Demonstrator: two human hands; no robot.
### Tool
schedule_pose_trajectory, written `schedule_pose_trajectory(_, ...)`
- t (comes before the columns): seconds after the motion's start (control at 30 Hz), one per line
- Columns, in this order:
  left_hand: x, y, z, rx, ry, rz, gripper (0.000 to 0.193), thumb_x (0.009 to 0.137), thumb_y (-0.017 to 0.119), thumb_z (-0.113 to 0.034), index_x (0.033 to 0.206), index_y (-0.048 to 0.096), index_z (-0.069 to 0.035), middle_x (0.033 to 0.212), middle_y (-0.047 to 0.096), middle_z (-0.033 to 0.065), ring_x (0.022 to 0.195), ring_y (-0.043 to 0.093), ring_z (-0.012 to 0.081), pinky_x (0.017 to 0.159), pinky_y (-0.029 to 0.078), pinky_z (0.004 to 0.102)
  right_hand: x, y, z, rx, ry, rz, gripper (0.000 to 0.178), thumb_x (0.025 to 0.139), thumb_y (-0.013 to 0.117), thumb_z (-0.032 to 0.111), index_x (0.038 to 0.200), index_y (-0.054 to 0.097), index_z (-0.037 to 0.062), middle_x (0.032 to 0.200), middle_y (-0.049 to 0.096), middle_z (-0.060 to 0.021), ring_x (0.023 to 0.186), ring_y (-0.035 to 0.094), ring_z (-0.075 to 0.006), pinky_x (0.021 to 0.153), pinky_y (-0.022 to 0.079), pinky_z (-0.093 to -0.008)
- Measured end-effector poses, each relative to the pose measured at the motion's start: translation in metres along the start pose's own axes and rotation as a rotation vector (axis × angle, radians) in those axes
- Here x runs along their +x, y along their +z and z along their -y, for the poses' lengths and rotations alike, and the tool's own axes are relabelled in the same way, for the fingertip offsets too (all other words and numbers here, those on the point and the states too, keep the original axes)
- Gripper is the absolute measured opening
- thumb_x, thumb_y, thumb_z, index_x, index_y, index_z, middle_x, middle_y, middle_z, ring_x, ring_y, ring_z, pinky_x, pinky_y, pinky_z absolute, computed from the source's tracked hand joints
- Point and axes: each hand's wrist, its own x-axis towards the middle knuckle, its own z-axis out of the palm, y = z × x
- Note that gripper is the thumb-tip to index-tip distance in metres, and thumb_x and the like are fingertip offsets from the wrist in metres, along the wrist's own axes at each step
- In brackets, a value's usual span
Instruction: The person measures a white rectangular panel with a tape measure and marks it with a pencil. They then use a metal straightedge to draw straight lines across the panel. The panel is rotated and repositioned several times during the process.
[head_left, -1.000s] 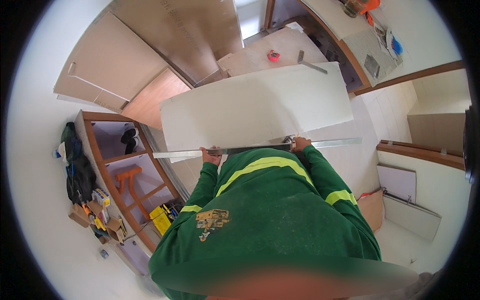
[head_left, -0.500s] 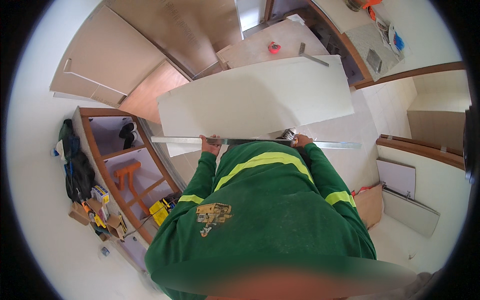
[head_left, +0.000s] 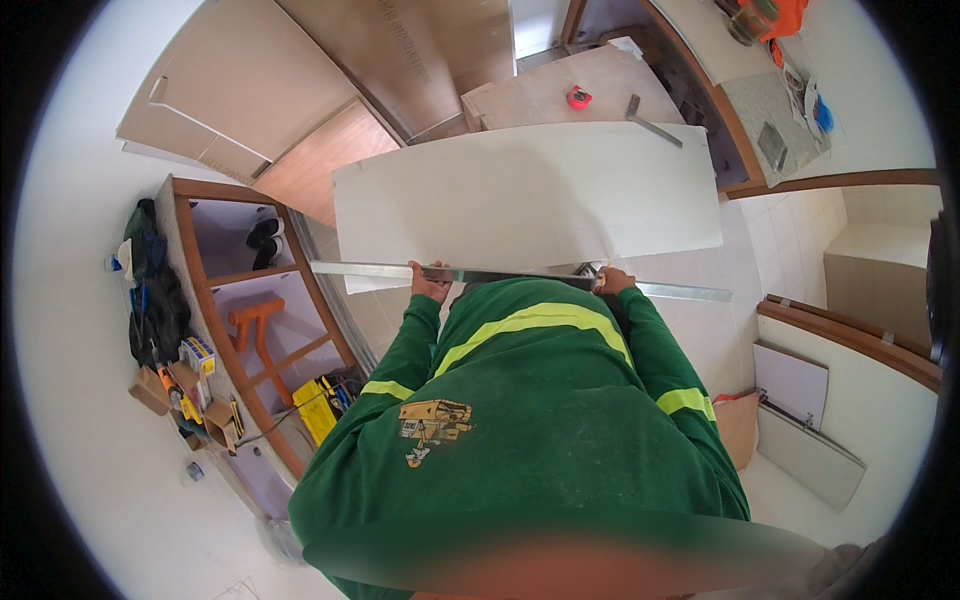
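A long metal straightedge (head_left: 500, 273) is gripped by both hands along the near edge of a large white board (head_left: 530, 195). The left hand (head_left: 430, 283) is curled around the straightedge left of its middle, fingers closed on it. The right hand (head_left: 612, 280) is closed on the same bar further right, at the board's near edge. The bar is seen lying roughly level across the view, its ends jutting past the board on both sides. The board is held flat in front of the chest, covering part of the tiled floor (head_left: 760, 230). Green sleeves with yellow reflective bands (head_left: 535, 325) are seen below the hands.

An open wooden cabinet carcass (head_left: 250, 300) lies on the left, with an orange tool (head_left: 255, 320) and a yellow case (head_left: 318, 410) inside it. A brown board (head_left: 570, 95) is seen beyond, with a red tape measure (head_left: 578, 97) and a metal square (head_left: 650, 125) on it. White panels (head_left: 800, 420) are stacked at the right.
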Motion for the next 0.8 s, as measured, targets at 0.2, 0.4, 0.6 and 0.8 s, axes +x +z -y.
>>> schedule_pose_trajectory(0.2, 0.012, -0.01, -0.017, -0.107, -0.048, -0.073, 0.086, 0.09, 0.062, -0.075, 0.142, 0.042, -0.009, 0.122, 0.063, 0.0128, 0.112, 0.062, 0.0384, 0.102, 0.051, 0.0627, -0.019, -0.033, 0.031, -0.026, -0.145, -0.211, 0.041, 0.085, 0.074, 0.033, 0.121, 0.063, 0.0161, 0.116, 0.068, -0.0115, 0.114, 0.067, -0.0328, 0.095, 0.046, -0.0614)
schedule_pose_trajectory(0.4, 0.008, 0.0, -0.051, -0.118, 0.081, -0.233, 0.079, 0.097, 0.049, -0.077, 0.143, 0.042, -0.014, 0.124, 0.063, 0.0103, 0.111, 0.063, 0.038, 0.101, 0.051, 0.062, -0.028, -0.066, 0.072, -0.066, -0.307, -0.484, 0.042, 0.085, 0.075, 0.026, 0.122, 0.059, 0.0146, 0.123, 0.063, -0.0103, 0.119, 0.063, -0.0326, 0.099, 0.046, -0.0584)
schedule_pose_trajectory(0.6, 0.026, 0.026, -0.101, -0.132, 0.145, -0.239, 0.079, 0.1, 0.041, -0.076, 0.149, 0.037, -0.014, 0.132, 0.06, 0.0121, 0.12, 0.059, 0.0396, 0.109, 0.046, 0.0631, -0.037, -0.085, 0.093, 0.127, -0.146, -0.638, 0.055, 0.089, 0.076, 0.021, 0.138, 0.054, 0.0126, 0.131, 0.06, -0.013, 0.123, 0.06, -0.0359, 0.097, 0.05, -0.054)
schedule_pose_trajectory(0.8, 0.054, 0.056, -0.125, -0.113, 0.195, -0.207, 0.083, 0.098, 0.04, -0.079, 0.15, 0.039, -0.015, 0.132, 0.059, 0.0135, 0.117, 0.06, 0.0392, 0.108, 0.047, 0.0621, -0.068, -0.051, 0.085, 0.333, -0.058, -0.675, 0.054, 0.088, 0.077, 0.02, 0.137, 0.056, 0.0136, 0.131, 0.06, -0.0151, 0.123, 0.06, -0.038, 0.099, 0.05, -0.0546)
